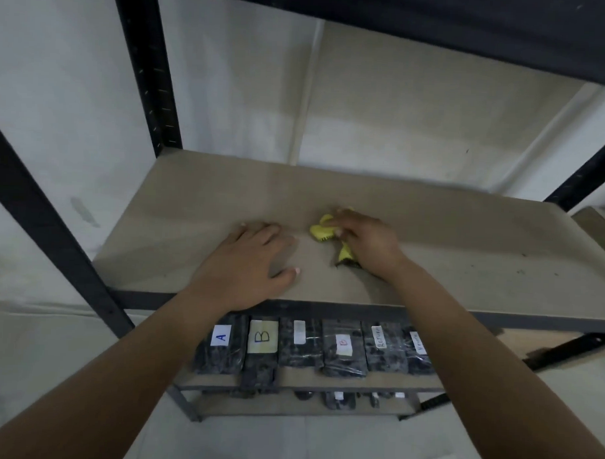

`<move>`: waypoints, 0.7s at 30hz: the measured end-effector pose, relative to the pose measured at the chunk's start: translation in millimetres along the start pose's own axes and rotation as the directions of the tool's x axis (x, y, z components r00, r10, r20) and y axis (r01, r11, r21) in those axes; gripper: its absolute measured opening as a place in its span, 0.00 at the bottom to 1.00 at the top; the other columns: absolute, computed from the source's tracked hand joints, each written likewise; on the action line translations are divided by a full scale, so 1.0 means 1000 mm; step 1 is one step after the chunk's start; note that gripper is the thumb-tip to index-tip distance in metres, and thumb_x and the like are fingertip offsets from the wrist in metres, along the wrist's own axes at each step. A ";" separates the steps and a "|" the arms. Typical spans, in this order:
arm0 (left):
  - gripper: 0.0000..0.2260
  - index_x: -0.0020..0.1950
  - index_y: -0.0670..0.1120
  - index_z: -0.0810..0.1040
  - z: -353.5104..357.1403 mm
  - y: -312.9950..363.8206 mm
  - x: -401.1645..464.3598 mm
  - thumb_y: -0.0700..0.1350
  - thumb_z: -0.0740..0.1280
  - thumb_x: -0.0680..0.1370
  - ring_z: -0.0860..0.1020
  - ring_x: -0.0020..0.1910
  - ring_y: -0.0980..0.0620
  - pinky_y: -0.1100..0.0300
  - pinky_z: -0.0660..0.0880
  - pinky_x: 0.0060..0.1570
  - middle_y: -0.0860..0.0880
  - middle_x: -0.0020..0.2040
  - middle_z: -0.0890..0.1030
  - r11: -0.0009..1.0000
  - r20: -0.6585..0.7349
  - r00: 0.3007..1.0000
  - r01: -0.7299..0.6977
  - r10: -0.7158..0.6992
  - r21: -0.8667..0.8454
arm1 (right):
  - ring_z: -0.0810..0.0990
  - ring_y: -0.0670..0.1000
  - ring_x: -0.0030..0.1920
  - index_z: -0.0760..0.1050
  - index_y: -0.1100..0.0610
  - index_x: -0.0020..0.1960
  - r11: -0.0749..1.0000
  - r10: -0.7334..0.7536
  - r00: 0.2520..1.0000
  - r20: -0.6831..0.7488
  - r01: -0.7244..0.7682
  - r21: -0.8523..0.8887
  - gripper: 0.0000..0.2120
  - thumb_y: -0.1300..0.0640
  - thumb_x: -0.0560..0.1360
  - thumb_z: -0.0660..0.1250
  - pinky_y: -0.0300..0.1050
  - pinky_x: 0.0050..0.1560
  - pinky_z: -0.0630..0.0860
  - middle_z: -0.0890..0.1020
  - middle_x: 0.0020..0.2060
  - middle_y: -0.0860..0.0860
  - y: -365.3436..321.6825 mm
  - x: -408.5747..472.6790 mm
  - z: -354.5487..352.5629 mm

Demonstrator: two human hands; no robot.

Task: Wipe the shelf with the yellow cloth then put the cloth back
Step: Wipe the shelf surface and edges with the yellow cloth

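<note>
- The shelf (448, 241) is a bare beige board in a dark metal rack; it fills the middle of the head view, with its front edge running across just below centre.
- The left hand (248, 261) lies flat and palm down on the board at about 9 o'clock from the cloth; its fingers are spread and stretched toward 12 o'clock; the thumb points toward 3 o'clock; it has hold of nothing.
- The right hand (366, 242) sits just beside the left, toward 3 o'clock of it; its fingers are curled down over the yellow cloth (321, 230), pressing the bunched fabric against the board; the hold is closed around the cloth rather than flat.
- The yellow cloth is crumpled near the middle of the board; one lump sticks out from under the fingertips at 9 o'clock of the right hand; a second fold shows below the palm at about 7 o'clock, with a dark edge on it.
- A dark upright post (149, 69) rises at 11 o'clock from the hands; another slants along the left edge of the view.
- On the lower board, at 6 o'clock from the hands, stands a row of dark wrapped packs (300, 349) with white labels; two labels read A and B; the others are too blurred to read surely.
</note>
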State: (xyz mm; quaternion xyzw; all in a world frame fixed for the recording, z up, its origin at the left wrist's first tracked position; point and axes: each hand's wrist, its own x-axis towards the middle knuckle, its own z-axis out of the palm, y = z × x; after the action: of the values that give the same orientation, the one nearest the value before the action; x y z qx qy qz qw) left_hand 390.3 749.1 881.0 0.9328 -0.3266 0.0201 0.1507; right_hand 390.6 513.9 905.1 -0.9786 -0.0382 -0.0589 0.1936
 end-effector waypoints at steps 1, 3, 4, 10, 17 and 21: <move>0.31 0.72 0.57 0.60 0.000 0.000 -0.001 0.67 0.46 0.72 0.54 0.74 0.53 0.54 0.47 0.73 0.53 0.75 0.60 1.000 0.003 1.000 0.002 -0.002 -0.003 | 0.71 0.50 0.67 0.77 0.48 0.61 0.998 -0.005 1.000 0.021 0.004 0.058 0.13 0.57 0.78 0.62 0.39 0.62 0.66 0.75 0.66 0.49 -0.004 -0.013 -0.003; 0.30 0.72 0.57 0.60 0.000 0.001 -0.002 0.67 0.47 0.72 0.53 0.74 0.54 0.55 0.46 0.73 0.54 0.75 0.59 1.000 0.000 1.000 0.006 -0.006 0.000 | 0.75 0.44 0.61 0.79 0.49 0.57 0.986 -0.048 0.997 0.066 0.036 0.166 0.12 0.58 0.77 0.64 0.35 0.58 0.68 0.79 0.61 0.47 -0.007 -0.035 -0.009; 0.31 0.72 0.57 0.60 0.000 0.001 -0.002 0.68 0.47 0.72 0.53 0.74 0.54 0.55 0.46 0.73 0.54 0.75 0.59 1.000 -0.007 1.000 0.008 -0.007 0.002 | 0.76 0.42 0.59 0.80 0.49 0.56 0.972 -0.069 0.992 0.106 0.043 0.230 0.11 0.58 0.77 0.64 0.33 0.57 0.69 0.81 0.59 0.47 -0.007 -0.043 -0.013; 0.32 0.72 0.58 0.60 -0.002 0.000 -0.001 0.69 0.45 0.71 0.54 0.74 0.54 0.55 0.47 0.74 0.55 0.75 0.60 0.999 -0.022 0.999 0.032 -0.032 -0.001 | 0.75 0.52 0.60 0.77 0.50 0.57 0.850 0.155 0.988 0.020 -0.144 0.507 0.10 0.57 0.79 0.61 0.40 0.55 0.69 0.78 0.60 0.51 0.018 -0.032 -0.049; 0.32 0.72 0.57 0.62 -0.002 0.001 0.002 0.68 0.45 0.72 0.55 0.74 0.53 0.54 0.48 0.74 0.53 0.75 0.62 0.998 -0.035 0.998 0.057 -0.057 0.021 | 0.63 0.56 0.72 0.64 0.49 0.71 0.930 0.332 0.941 -0.056 -0.337 -0.150 0.19 0.55 0.81 0.52 0.46 0.68 0.61 0.64 0.74 0.50 0.050 0.029 -0.024; 0.31 0.71 0.57 0.63 -0.003 0.002 0.002 0.68 0.45 0.71 0.56 0.74 0.54 0.55 0.48 0.74 0.54 0.74 0.63 0.998 -0.040 0.997 0.062 -0.061 0.011 | 0.66 0.52 0.71 0.69 0.47 0.68 0.990 0.120 0.993 -0.010 -0.121 -0.068 0.17 0.56 0.80 0.57 0.42 0.66 0.62 0.68 0.72 0.48 0.011 0.035 -0.007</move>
State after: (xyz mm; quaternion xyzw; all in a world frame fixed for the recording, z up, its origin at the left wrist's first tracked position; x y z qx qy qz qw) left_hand 390.9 747.5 885.0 0.9428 -0.2947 0.0359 0.1518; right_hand 426.0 503.2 912.4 -0.9849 0.0236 -0.0512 0.1635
